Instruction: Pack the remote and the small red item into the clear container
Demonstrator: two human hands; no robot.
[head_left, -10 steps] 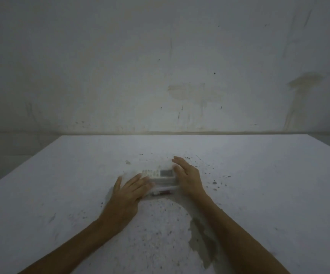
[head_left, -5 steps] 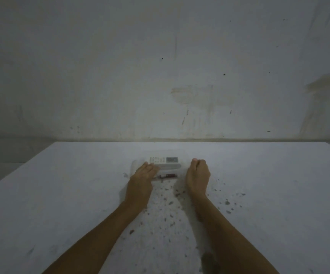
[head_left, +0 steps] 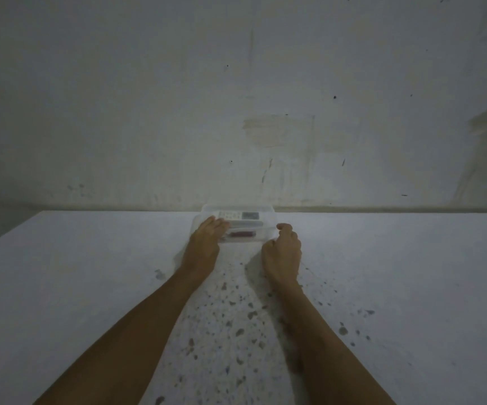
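**Both items in the box, at the worktop's far edge**

Two items, the remote [head_left: 238,215] and the small red item [head_left: 241,234], lie inside the clear container [head_left: 267,213], the remote on the far side and the red piece nearer the person. The container sits at the middle of the far edge of the worktop [head_left: 382,273], close to the wall.

The left hand [head_left: 205,244] lies flat with fingers [head_left: 217,224] extended onto the container's near-left corner, gripping nothing. The right hand [head_left: 283,252] is loosely curled just beside the near-right corner, holding nothing; whether it touches the plastic cannot be told.

The container looks light, thin-walled and smooth, so it would likely slide easily and flex if squeezed. Taking it by the two short ends, one hand each side, seems safest. Whether a lid is on cannot be told.
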